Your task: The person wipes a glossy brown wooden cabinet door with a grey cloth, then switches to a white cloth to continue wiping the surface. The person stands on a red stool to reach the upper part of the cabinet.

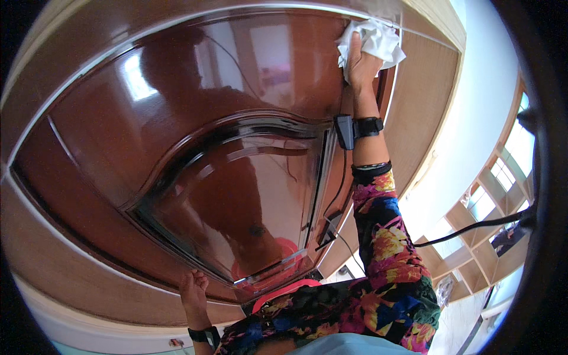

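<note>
A glossy reddish-brown panelled wooden door fills most of the view. At its upper right corner, my right hand holds a crumpled white cloth against the surface, thumb on top. My left hand is at the bottom left, near the door's edge, with its fingers curled and nothing seen in them; whether it touches the door I cannot tell. A black strap with a device is around my right wrist, its cable hanging down. A dark door handle sits at the right edge of the door.
A light wooden frame surrounds the door. Below the door is part of a red round object. Wooden shelves stand to the right, with clear plastic wrapping by them. A black cable crosses at the right.
</note>
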Tool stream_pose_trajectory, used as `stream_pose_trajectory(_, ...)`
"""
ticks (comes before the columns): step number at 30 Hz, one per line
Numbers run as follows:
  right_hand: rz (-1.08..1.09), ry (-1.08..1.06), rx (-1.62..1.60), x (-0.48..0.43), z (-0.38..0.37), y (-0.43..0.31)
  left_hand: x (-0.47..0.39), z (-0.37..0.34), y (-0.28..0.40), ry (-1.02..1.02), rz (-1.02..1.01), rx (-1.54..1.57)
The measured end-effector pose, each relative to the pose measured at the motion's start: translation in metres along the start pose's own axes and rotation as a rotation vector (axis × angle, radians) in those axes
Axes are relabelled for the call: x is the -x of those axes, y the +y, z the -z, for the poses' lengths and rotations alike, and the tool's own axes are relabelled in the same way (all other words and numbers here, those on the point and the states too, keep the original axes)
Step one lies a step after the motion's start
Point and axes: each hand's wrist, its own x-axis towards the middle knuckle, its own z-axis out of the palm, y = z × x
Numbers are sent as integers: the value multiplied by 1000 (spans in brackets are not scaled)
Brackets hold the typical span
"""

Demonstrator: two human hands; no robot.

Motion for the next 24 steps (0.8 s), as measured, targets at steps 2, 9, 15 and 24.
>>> stream_pose_trajectory(2,-9,75,1,-14,-5,-18,6,0,0,-22,-18,-27)
stream_pose_trajectory(9,-1,-39,-6,6,-14,-138,1,-21,10,-112,-48,-18)
stream_pose_trajectory(15,69,-388,-455,45,-26,-284,-5,-56,11,-111,-107,-99)
stream_pose_trajectory(24,15,-265,-492,60,-20,-177,-20,-25,-1,30,-18,-128)
